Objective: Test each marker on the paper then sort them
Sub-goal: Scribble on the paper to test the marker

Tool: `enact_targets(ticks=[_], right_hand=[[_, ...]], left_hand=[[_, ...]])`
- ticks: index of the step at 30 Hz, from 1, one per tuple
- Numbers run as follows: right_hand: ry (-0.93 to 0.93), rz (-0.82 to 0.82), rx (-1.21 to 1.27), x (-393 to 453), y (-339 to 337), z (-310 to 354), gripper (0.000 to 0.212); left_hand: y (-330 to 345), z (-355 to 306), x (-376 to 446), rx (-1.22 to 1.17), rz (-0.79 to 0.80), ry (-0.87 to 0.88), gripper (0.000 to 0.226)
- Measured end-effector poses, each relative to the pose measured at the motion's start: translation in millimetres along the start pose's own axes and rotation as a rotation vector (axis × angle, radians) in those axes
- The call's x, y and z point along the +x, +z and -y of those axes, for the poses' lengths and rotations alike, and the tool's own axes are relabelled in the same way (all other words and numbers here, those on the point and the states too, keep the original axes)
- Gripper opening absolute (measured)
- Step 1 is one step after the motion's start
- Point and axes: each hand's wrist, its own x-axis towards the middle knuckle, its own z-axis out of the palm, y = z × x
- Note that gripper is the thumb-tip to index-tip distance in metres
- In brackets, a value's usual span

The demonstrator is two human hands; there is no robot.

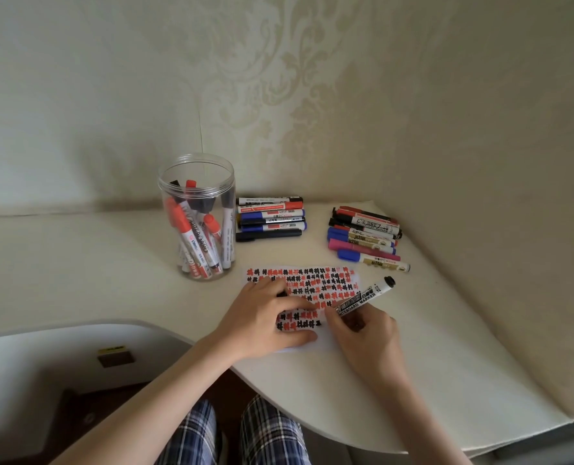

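Observation:
A white paper [326,344] covered with rows of red and black test marks lies on the table in front of me. My right hand [363,333] grips a black whiteboard marker [363,298], tip down on the paper's lower rows and back end pointing up right. My left hand [265,317] rests on the paper with index finger and thumb stretched out. Its other fingers curl round a small black cap [281,293]. A clear jar [196,182] holds several red and black markers. Two sorted groups lie behind the paper: one row [270,218] beside the jar, one pile [366,238] at the right.
The cream table [111,270] curves toward me and ends at a rounded front edge. A patterned wall stands close behind the jar and piles. My legs in plaid trousers [265,434] are below the edge. A small brown box [116,357] sits low at the left.

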Motion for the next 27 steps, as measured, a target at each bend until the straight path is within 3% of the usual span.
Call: enact_targets(ticks=[27], right_hand=[[0.077, -0.05, 0.078, 4.2, -1.5, -1.3, 0.016]], left_hand=[[-2.6, -1.4, -1.3, -0.055, 0.028, 0.009, 0.062]])
